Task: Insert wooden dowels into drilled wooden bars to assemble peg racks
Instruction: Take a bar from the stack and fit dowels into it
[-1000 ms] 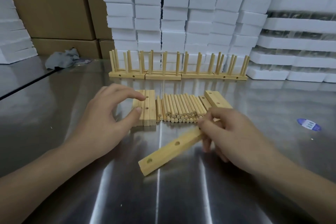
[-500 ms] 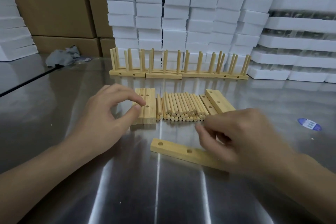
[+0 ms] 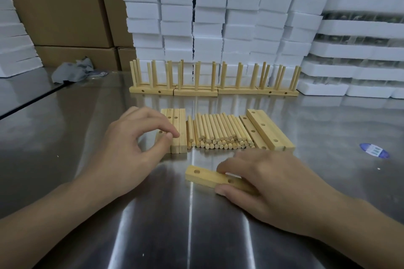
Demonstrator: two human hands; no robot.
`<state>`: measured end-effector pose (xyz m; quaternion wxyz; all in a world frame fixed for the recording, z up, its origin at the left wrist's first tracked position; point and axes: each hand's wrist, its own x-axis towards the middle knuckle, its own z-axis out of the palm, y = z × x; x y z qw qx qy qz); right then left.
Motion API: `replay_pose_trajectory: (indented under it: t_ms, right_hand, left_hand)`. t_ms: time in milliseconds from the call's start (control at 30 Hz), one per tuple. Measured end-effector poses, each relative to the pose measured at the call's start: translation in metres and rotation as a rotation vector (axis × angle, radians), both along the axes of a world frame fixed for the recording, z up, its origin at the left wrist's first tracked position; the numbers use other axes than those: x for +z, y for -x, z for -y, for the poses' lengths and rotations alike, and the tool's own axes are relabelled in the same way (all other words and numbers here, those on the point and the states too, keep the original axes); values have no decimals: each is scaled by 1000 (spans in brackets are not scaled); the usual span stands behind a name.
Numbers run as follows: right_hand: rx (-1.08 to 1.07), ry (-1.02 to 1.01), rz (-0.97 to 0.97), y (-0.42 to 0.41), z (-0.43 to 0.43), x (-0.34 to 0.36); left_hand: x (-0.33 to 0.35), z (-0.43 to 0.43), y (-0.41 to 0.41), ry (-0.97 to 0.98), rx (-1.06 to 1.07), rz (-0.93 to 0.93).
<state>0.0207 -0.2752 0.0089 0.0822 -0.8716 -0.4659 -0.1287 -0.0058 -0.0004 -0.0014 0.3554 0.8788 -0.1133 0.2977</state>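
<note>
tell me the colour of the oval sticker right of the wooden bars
The flat oval sticker is blue with a pale centre; head view.
</note>
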Motion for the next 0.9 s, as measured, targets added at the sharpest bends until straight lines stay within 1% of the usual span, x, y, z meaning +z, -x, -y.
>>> replay_pose_trajectory:
  t_ms: [33, 133, 167, 267, 333, 500, 700, 800, 900]
  right_hand:
    - [6, 24, -16, -1, 0, 0]
    - [5, 30, 28, -4, -1, -2]
    - [3, 15, 14, -5, -2, -3]
    - [13, -14, -38, -6, -3, -5]
    - [22, -36, -50, -7, -4, -4]
    - [28, -59, -83, -12, -6, -7]
    - [13, -46, -151, -14, -5, -6]
    - [8, -39, -133, -13, -6, -6]
    - [4, -70, -114, -12, -6, -7]
  left_hand:
    - [0, -1, -1, -4, 6, -9]
    - [-1, -2, -5, -58, 7, -58]
    - [-2, -2, -7, -117, 8, -100]
    - [-8, -2, -12, -419, 35, -236]
    - [-11, -1, -14, -504, 36, -278]
    - [-13, -3, -16, -488, 29, -249]
    - [-18, -4, -17, -526, 22, -228]
    - [-20, -3, -15, -536, 9, -179]
    - [-17, -1, -14, -490, -3, -145]
